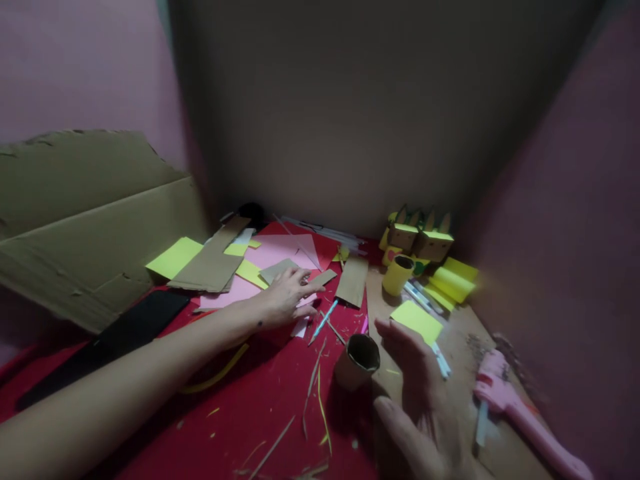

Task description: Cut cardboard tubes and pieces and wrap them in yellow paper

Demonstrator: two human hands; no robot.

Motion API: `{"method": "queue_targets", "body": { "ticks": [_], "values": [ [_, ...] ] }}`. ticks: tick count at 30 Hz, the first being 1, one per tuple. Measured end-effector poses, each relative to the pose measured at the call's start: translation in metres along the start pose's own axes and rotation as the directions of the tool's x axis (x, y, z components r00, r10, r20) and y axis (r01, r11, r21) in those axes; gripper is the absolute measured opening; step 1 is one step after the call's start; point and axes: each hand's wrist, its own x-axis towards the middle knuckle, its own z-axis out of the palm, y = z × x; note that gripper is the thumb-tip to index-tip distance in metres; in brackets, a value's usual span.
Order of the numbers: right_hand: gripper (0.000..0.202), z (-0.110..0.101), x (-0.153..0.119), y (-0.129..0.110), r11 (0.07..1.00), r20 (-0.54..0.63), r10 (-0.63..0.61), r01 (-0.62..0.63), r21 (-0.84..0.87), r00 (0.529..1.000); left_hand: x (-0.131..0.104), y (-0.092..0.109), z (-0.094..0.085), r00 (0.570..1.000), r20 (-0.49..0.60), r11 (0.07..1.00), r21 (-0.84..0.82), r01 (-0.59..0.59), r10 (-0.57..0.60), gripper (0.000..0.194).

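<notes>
My left hand (289, 298) reaches across the red cloth with its fingers spread, over the paper scraps beside a small cardboard strip (324, 279). Whether the fingertips touch the strip I cannot tell. My right hand (417, 403) is open, thumb and fingers apart, just to the right of an upright brown cardboard tube (351, 368). A gap shows between this hand and the tube. Near the left fingers lie a light blue patterned pencil (324, 321) and a flat cardboard piece (353, 281).
A pink glue gun (520, 413) lies at the right. Behind stand a yellow-wrapped tube (397, 277) and small cardboard figures (434, 247). Yellow paper (417, 321) lies nearer. At left are a large cardboard sheet (95, 220) and a black flat object (140, 327). Thin scraps litter the red cloth (245, 413).
</notes>
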Motion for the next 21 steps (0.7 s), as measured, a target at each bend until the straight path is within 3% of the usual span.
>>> {"method": "queue_targets", "body": {
  "ticks": [5, 10, 12, 14, 16, 20, 21],
  "values": [
    [0.044, -0.006, 0.012, -0.019, 0.998, -0.101, -0.016, 0.01, -0.066, 0.995, 0.02, -0.009, 0.003, 1.0, -0.004, 0.999, 0.054, 0.0, 0.001, 0.037],
    [0.022, -0.008, 0.056, -0.041, 0.993, -0.208, 0.051, -0.073, -0.097, 0.977, 0.017, -0.028, 0.001, 0.99, -0.065, 0.978, 0.158, 0.136, -0.127, 0.033],
    [0.017, -0.008, 0.083, -0.042, 0.986, -0.158, 0.095, -0.114, -0.119, 0.983, 0.013, -0.039, 0.001, 0.982, -0.056, 0.963, 0.194, 0.188, -0.18, 0.027],
    [0.015, -0.004, 0.109, -0.038, 0.97, -0.094, 0.228, -0.235, -0.068, 0.969, 0.01, -0.048, 0.0, 0.976, -0.033, 0.953, 0.214, 0.216, -0.214, 0.025],
    [0.008, 0.005, 0.134, -0.03, 0.89, 0.003, 0.45, -0.448, 0.081, 0.893, 0.01, -0.051, -0.001, 0.975, -0.012, 0.952, 0.216, 0.218, -0.221, 0.025],
    [0.002, 0.031, 0.175, -0.006, 0.781, 0.057, 0.615, -0.618, 0.089, 0.786, 0.017, -0.039, -0.005, 0.991, -0.02, 0.974, 0.184, 0.13, -0.129, 0.028],
    [0.009, 0.037, 0.183, 0.0, 0.752, 0.05, 0.652, -0.654, 0.084, 0.757, 0.02, -0.033, -0.005, 0.997, -0.014, 0.982, 0.171, 0.08, -0.079, 0.032]
  ]
}}
